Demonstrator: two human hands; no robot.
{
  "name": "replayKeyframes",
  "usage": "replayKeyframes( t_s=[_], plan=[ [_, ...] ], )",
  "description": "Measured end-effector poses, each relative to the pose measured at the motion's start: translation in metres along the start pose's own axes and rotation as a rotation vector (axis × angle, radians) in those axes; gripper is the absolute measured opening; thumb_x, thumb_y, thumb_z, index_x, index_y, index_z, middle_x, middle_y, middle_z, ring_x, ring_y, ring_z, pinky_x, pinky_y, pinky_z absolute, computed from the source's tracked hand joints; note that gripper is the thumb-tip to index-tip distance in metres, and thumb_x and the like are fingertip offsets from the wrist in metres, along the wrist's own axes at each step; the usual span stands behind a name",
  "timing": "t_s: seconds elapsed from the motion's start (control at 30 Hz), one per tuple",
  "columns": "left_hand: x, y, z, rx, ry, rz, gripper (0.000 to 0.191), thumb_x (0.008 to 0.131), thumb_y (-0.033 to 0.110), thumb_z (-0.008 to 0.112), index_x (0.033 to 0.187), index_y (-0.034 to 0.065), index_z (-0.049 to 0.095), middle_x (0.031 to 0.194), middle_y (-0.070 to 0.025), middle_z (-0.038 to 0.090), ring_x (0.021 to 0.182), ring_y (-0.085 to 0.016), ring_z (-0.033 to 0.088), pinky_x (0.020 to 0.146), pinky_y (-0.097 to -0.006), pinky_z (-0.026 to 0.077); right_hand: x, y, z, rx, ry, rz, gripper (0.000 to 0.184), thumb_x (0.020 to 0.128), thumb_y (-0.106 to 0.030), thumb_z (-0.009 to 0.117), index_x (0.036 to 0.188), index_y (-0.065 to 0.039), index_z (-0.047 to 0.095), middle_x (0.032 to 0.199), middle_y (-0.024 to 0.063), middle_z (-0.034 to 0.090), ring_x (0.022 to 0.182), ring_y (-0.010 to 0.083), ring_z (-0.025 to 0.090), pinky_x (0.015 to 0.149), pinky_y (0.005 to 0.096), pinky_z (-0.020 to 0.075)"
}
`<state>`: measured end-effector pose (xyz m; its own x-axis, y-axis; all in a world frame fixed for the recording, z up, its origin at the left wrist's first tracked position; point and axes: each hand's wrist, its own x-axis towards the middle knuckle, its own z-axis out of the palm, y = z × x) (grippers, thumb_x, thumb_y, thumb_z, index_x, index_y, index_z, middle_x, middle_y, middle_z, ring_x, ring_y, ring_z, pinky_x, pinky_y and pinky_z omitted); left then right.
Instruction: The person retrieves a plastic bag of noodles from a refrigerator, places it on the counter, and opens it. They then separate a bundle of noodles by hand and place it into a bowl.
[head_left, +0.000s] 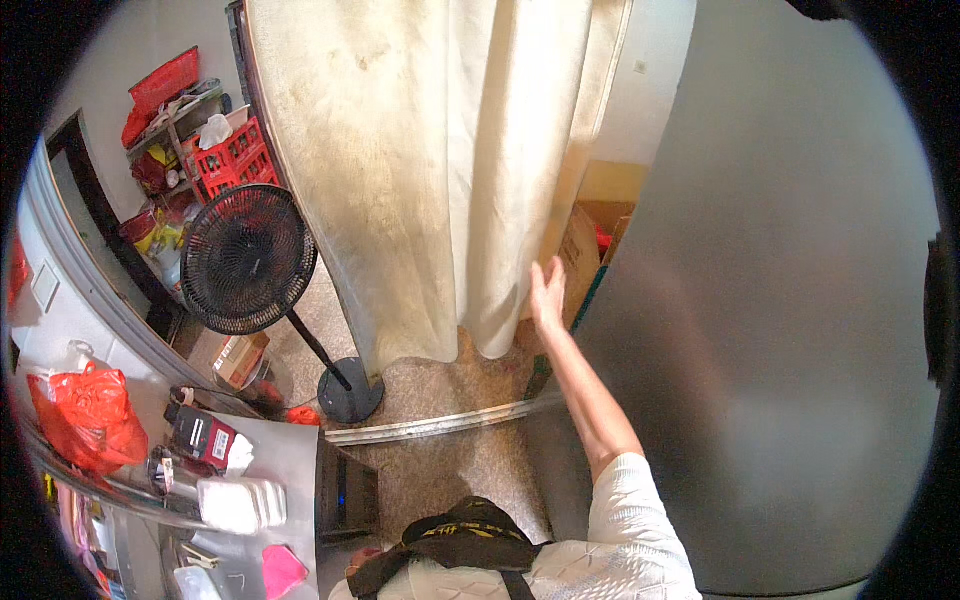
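My right hand (548, 298) reaches forward at the end of my outstretched arm, thumb and fingers apart. It is at the lower right edge of a stained cream curtain (390, 180), with nothing seen in its grip; whether it touches the cloth I cannot tell. The curtain hangs in folds across a doorway, its hem above the floor. At my left side, low in the view, a small skin-coloured patch looks like part of my left hand (364, 557). Most of it is hidden by my body and a dark cloth item with yellow writing (480, 529).
A black pedestal fan (249, 259) stands left of the curtain, beyond a metal floor track (431, 424). A large grey panel (772, 300) fills the right side. Cardboard boxes (581, 251) stand behind my hand. At left, a counter (296, 450) bears white containers (240, 505) and a red plastic bag (94, 420).
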<state>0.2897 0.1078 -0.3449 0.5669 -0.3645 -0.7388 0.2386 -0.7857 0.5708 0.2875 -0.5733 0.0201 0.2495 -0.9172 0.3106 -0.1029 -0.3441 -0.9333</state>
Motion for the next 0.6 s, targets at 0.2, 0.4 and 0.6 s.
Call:
replayKeyframes(
  t_s=[0.2,0.4,0.6],
  plan=[
    [0.028,0.042,-0.018,0.039,0.045,0.005,0.045,0.087,0.045,0.066,0.107,0.0053,0.069,0.091,-0.0087,0.073,0.084,-0.021,0.068,0.075,-0.0329,0.052,0.164,-0.015,0.007,0.15,0.204,-0.046,0.083,0.095,-0.052,0.046,0.147,0.008,0.02,0.154,0.0281,0.019,0.143,0.0398,0.019,0.117,0.045,0.0154],
    [0.036,0.08,-0.008,0.054,0.071,-0.059,0.041,0.086,0.043,0.065,0.106,0.0078,0.069,0.092,-0.0081,0.072,0.085,-0.022,0.068,0.076,-0.034,0.053,0.223,-0.054,0.087,0.597,-0.301,-0.076,0.077,0.097,-0.061,0.031,0.145,0.0,0.034,0.141,0.021,0.045,0.13,0.0298,0.042,0.108,0.0415,0.0322],
    [0.052,0.125,-0.002,0.073,0.078,-0.087,0.037,0.085,0.041,0.065,0.105,0.0104,0.07,0.092,-0.0074,0.072,0.085,-0.023,0.068,0.076,-0.0351,0.053,0.119,-0.14,0.235,0.382,-0.293,0.051,0.06,0.101,-0.03,0.034,0.152,-0.003,0.015,0.154,0.0227,0.025,0.141,0.0357,0.028,0.118,0.0399,0.0194]
  ],
)
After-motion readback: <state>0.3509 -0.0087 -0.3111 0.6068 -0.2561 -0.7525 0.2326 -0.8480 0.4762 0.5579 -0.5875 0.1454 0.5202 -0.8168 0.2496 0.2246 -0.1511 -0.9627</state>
